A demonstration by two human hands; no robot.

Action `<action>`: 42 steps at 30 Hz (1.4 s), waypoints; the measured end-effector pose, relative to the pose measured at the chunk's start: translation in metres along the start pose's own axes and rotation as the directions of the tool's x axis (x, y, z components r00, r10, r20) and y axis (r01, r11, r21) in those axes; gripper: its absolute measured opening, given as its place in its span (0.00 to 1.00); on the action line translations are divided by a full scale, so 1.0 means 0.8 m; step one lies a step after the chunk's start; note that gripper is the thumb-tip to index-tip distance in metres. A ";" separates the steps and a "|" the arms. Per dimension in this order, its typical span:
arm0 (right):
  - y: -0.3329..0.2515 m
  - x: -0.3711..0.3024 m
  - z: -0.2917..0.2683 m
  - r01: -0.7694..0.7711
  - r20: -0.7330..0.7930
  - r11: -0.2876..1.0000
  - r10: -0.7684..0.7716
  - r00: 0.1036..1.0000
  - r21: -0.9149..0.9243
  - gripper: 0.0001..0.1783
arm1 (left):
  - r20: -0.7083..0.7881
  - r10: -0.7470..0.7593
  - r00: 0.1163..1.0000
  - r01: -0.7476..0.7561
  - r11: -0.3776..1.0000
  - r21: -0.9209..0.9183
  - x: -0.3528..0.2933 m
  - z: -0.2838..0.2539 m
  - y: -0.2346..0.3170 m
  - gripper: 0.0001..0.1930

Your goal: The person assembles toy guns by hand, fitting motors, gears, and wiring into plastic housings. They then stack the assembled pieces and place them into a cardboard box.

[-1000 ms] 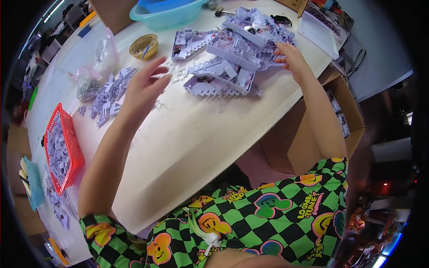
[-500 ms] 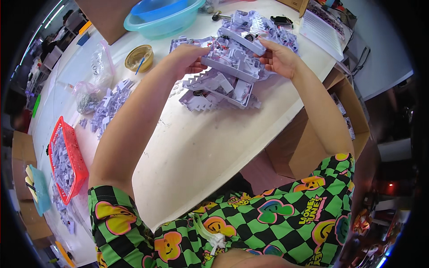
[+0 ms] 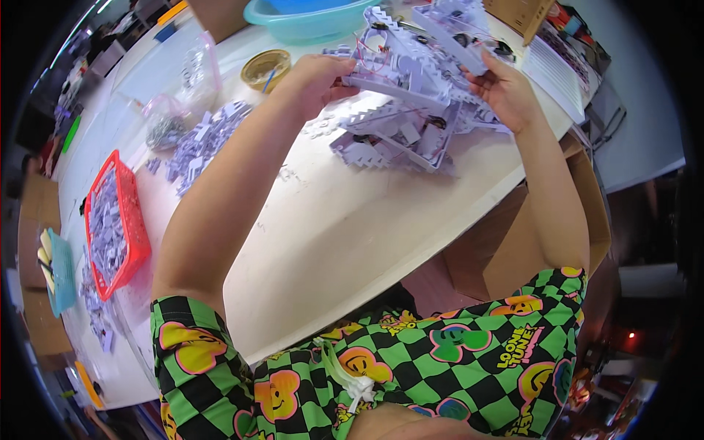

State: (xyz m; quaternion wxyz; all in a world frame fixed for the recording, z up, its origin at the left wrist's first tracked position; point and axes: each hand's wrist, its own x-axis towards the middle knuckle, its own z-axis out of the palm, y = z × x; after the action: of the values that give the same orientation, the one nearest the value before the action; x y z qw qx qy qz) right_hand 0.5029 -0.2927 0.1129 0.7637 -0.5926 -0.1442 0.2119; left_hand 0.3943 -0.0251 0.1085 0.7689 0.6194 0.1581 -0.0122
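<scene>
My left hand [image 3: 326,84] is closed on the left end of a pale lilac plastic housing [image 3: 400,92], open-topped, with thin red wires inside. My right hand [image 3: 504,93] grips the near end of a second lilac housing [image 3: 449,38], tilted up at the far right. Below and between them lies a heap of similar housings [image 3: 400,136] with stepped edges, wires and small dark parts. The fingertips of both hands are partly hidden behind the pieces they hold.
A turquoise basin [image 3: 315,29] stands at the back, with a yellowish bowl [image 3: 265,68] nearer. Bagged small parts [image 3: 166,130] and loose lilac pieces [image 3: 209,143] lie left, beside a red basket [image 3: 136,249]. A white ridged tray [image 3: 551,77] and a cardboard box [image 3: 543,242] are right.
My hands have moved farther apart, and the right housing has shifted up and right, away from the left one. The whole view has turned, so the table things appear shifted.
</scene>
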 end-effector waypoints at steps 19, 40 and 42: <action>0.047 -0.151 0.249 -0.038 0.575 0.985 0.128 0.808 -0.166 0.15 | -0.694 0.266 0.669 -0.350 0.937 0.021 -0.604 -0.323 -0.060 0.15; 0.103 -0.200 0.355 -0.316 0.673 0.839 0.544 0.501 -0.443 0.20 | -0.975 -0.108 -0.193 -0.770 0.633 0.082 -0.509 -0.650 -0.134 0.14; 0.105 -0.198 0.369 -0.308 0.670 0.837 0.547 0.502 -0.452 0.19 | -0.983 -0.088 -0.162 -0.724 0.687 0.058 -0.497 -0.660 -0.136 0.15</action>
State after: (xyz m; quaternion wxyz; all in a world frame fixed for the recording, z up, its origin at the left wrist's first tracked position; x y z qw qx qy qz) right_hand 0.2130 -0.1046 0.1125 0.4563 -0.5568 -0.3345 0.6081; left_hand -0.1267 0.3841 0.0118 0.5144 0.1925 0.4728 0.6891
